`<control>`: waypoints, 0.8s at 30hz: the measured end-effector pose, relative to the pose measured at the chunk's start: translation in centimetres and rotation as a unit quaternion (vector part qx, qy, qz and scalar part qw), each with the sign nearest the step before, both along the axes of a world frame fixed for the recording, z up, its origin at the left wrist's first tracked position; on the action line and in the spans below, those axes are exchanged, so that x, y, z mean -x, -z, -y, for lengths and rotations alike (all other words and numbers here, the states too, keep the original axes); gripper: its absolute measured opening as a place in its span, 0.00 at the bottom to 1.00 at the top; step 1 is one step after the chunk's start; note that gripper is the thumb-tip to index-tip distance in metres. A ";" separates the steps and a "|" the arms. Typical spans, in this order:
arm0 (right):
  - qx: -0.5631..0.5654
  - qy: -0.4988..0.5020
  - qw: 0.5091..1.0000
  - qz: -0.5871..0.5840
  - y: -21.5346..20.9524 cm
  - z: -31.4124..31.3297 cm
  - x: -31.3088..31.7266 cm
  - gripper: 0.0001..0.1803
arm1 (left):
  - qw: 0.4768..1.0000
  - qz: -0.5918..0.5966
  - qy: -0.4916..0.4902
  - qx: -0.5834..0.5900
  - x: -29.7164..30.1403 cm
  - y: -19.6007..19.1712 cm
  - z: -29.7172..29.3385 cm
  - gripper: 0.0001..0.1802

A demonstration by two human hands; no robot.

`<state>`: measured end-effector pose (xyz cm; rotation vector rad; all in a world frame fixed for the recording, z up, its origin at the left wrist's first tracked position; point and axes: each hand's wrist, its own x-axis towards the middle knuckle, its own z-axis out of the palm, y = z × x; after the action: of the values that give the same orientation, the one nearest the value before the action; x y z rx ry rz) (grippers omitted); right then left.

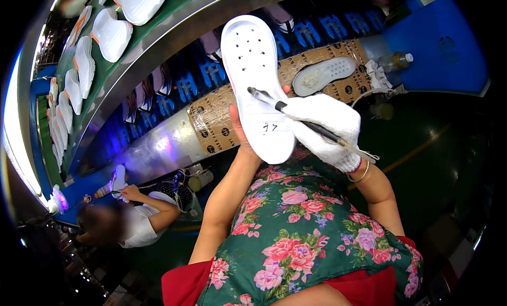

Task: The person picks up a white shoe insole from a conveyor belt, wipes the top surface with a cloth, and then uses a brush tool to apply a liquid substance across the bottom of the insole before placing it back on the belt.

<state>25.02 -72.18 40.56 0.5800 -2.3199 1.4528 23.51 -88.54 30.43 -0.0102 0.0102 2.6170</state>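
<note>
A long white shoe sole (pixel 259 57) with small holes at its far end and a dark handwritten mark near its heel is held up in front of me. My bare left hand (pixel 242 130) is closed around it from underneath, most of the fingers hidden behind it. In a white knitted glove, my right hand (pixel 332 127) grips a thin brush (pixel 273 101) with a dark handle. The dark bristles lie over the middle of the sole, apparently touching its face.
Beyond my hands, another pale sole (pixel 338 69) lies on a cardboard-covered ledge (pixel 211 123), near crumpled paper (pixel 377 74) and a clear bottle (pixel 393 62). White soles (pixel 111 36) line a green conveyor (pixel 150 34). Blue racks hold shoe parts. A co-worker (pixel 142 216) at left holds a sole.
</note>
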 end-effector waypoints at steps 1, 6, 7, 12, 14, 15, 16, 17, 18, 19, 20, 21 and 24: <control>-0.002 0.005 1.000 -0.013 -0.3 0.2 0.1 0.13 | 1.000 -0.001 -0.002 -0.026 0.1 -0.4 -0.2 0.57; 0.012 0.014 0.998 -0.068 -1.3 1.4 1.3 0.12 | 0.997 0.037 -0.051 0.043 0.5 0.3 -0.9 0.54; 0.015 0.010 0.998 -0.057 -1.2 1.6 1.3 0.12 | 0.992 0.049 -0.070 0.093 0.4 0.2 -1.0 0.55; 0.107 0.007 0.993 -0.059 -1.5 3.2 3.0 0.17 | 0.976 0.078 -0.084 0.187 0.3 0.5 -1.6 0.56; 0.163 0.037 0.986 -0.014 1.2 4.4 1.9 0.18 | 0.982 0.071 -0.061 0.166 0.2 0.7 -2.0 0.56; 0.140 0.046 0.989 -0.022 2.0 4.5 1.7 0.19 | 0.985 0.069 -0.052 0.153 0.1 0.8 -2.0 0.56; 0.117 0.055 0.991 -0.030 1.8 5.0 1.8 0.20 | 0.987 0.069 -0.046 0.140 0.1 1.1 -2.0 0.56; 0.068 0.034 0.995 -0.071 1.2 4.3 1.9 0.19 | 0.989 0.070 -0.038 0.129 0.0 1.4 -2.0 0.55; 0.060 0.028 0.995 -0.073 0.5 4.2 2.0 0.19 | 0.990 0.071 -0.033 0.118 -0.1 1.6 -2.0 0.55; 0.053 0.024 0.996 -0.074 -0.4 4.1 2.2 0.18 | 0.991 0.073 -0.027 0.112 0.0 1.6 -1.9 0.55; 0.087 0.033 0.995 -0.037 -1.1 4.3 2.0 0.17 | 0.991 0.076 -0.025 0.110 0.2 1.5 -1.9 0.55; 0.120 0.043 0.992 0.000 -1.6 4.6 1.8 0.16 | 0.987 0.061 -0.032 0.145 0.4 1.3 -1.9 0.54; 0.120 0.076 0.990 -0.017 -0.7 4.6 1.9 0.14 | 0.989 0.044 -0.033 0.135 1.1 0.7 -2.2 0.53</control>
<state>23.14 -76.74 41.28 0.3513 -2.0724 1.6036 22.45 -86.31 29.76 -0.2241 0.3383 2.6579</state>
